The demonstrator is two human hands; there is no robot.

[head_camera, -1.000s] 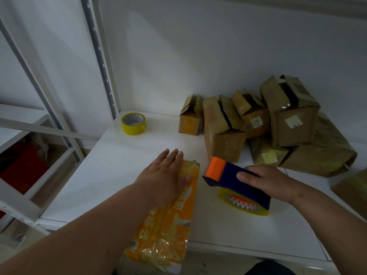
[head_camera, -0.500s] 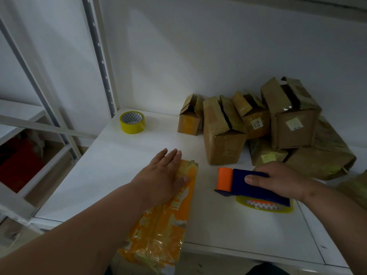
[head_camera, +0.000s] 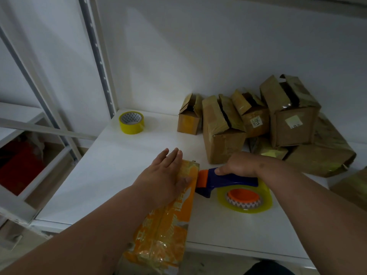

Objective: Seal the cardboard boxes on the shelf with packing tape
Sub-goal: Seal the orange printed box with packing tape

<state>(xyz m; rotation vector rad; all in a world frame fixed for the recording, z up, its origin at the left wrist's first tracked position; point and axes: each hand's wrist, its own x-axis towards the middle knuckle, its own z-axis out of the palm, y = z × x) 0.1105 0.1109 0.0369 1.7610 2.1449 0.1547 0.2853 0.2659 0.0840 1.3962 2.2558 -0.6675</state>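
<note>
A long orange box [head_camera: 170, 221] covered in tape lies on the white shelf [head_camera: 111, 175], its near end sticking out over the front edge. My left hand [head_camera: 164, 175] presses flat on its far end, fingers straight. My right hand [head_camera: 240, 165] grips the blue handle of a tape dispenser [head_camera: 234, 187] that carries a yellow tape roll. The dispenser's orange roller touches the right side of the orange box near its far end.
Several brown cardboard boxes [head_camera: 224, 128] with loose flaps are piled at the back right against the wall. A spare yellow tape roll [head_camera: 131, 122] sits at the back left by the shelf upright [head_camera: 97, 56]. Another box edge [head_camera: 351, 187] shows at far right.
My right hand has swung the dispenser left and down until its orange roller meets the side of the orange box. My left hand has stayed pressed on the box.
</note>
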